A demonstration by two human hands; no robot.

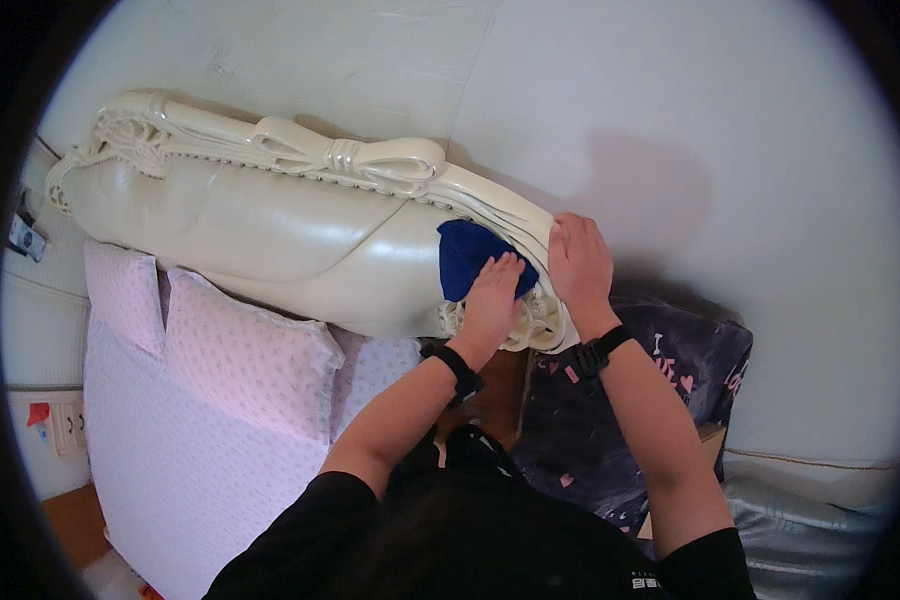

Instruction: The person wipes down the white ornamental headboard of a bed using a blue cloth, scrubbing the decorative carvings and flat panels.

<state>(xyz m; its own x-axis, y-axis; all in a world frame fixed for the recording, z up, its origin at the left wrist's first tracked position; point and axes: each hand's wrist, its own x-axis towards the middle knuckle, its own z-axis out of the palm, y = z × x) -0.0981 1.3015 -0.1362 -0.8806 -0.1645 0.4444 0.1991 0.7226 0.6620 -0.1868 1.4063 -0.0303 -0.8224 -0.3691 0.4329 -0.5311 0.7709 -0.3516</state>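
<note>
A dark blue cloth (469,259) lies against the padded cream headboard (292,232), near the right end of its leather panel. My left hand (496,300) rests flat over the cloth's lower right part, fingers extended and pressing it to the headboard. On the carved outer frame (495,196), my right hand (581,262) is curled over the top edge. Its fingertips on the wall side are partly hidden. Openwork carving (547,322) shows beneath both hands at the headboard's lower right corner.
Pink patterned pillows (247,349) lie on the bed (195,487) at left. A dark printed cover (585,420) drapes something right of the headboard, with a strip of brown floor (495,390) between. Silver-grey fabric (795,532) sits at lower right. The pale wall (645,90) stands behind.
</note>
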